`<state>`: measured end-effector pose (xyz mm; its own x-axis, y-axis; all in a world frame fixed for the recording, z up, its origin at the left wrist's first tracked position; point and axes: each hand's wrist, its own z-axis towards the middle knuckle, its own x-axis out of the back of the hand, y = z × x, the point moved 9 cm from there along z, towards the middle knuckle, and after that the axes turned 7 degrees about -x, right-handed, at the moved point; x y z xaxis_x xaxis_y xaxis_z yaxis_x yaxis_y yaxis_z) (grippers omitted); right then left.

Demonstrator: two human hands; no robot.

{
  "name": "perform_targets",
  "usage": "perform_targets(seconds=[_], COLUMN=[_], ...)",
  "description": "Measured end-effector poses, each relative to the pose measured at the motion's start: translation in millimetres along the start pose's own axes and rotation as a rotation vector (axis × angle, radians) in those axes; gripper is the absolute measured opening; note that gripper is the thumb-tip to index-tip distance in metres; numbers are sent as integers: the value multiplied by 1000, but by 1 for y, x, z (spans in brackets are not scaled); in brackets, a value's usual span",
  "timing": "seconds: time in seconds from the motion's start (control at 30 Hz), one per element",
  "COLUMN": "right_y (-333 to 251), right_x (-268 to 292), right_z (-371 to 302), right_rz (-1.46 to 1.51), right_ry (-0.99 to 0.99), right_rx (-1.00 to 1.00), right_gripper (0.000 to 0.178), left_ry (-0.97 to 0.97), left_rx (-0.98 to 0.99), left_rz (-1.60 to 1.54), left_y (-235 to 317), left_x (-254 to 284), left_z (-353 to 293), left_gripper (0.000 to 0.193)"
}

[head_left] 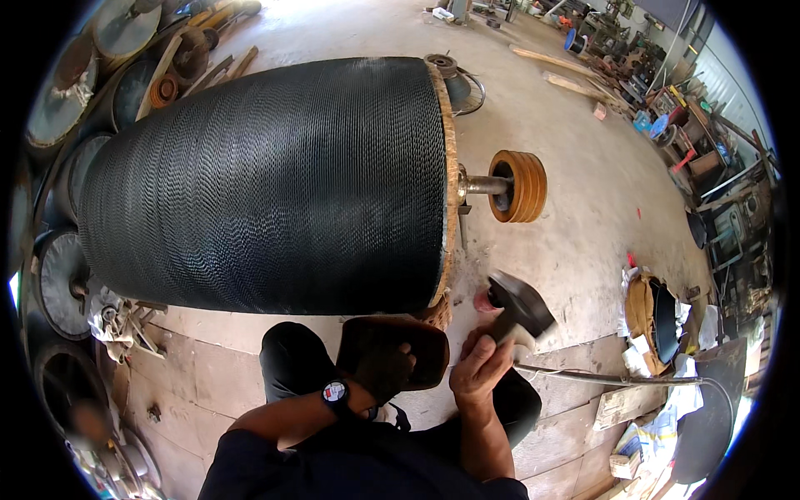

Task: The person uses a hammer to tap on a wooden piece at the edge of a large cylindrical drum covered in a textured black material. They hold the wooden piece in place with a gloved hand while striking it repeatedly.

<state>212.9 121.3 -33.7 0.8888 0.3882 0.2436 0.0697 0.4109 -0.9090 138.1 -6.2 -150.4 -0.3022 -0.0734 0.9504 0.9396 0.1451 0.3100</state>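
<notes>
My right hand (479, 371) grips a hammer (525, 307) by its handle, the dark head raised and slightly blurred. My left hand (387, 371) is dark and curled over a brown shallow pan-like piece (430, 340) between my knees. Its fingers look closed, but whatever they hold is hidden in shadow. A watch (335, 393) is on my left wrist. Just beyond both hands lies a large black drum (275, 183) with a closely ridged surface. From its right end, edged in light brown, a metal shaft (486, 185) carries an orange-brown grooved pulley (523, 187).
Several round-ended drums (65, 279) line the left side. A rod or hose (600, 377) runs right from beside my right knee. A brown bag (642, 315) and cloths lie at the right, with cluttered tools and machine parts (696, 137) along the wall beyond.
</notes>
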Motion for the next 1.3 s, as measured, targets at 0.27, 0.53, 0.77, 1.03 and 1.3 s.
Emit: perform_targets(seconds=[0.27, 0.53, 0.77, 1.03, 1.3], right_y=[0, 2, -5, 3, 42], right_x=[-11, -29, 9, 4, -17], right_z=[5, 27, 7, -4, -2], right_rz=[-169, -471, 84, -237, -485], right_ry=[-108, -194, 97, -73, -98], right_rx=[-20, -54, 32, -102, -106], right_gripper=[20, 30, 24, 26, 16], left_ry=[201, 419, 295, 312, 1034], left_rx=[6, -47, 75, -11, -265], left_rz=[3, 42, -152, -112, 390], left_y=[-2, 3, -12, -6, -44], left_x=[1, 79, 85, 125, 224], left_z=[-3, -2, 1, 11, 23], left_gripper=[23, 23, 24, 38, 38])
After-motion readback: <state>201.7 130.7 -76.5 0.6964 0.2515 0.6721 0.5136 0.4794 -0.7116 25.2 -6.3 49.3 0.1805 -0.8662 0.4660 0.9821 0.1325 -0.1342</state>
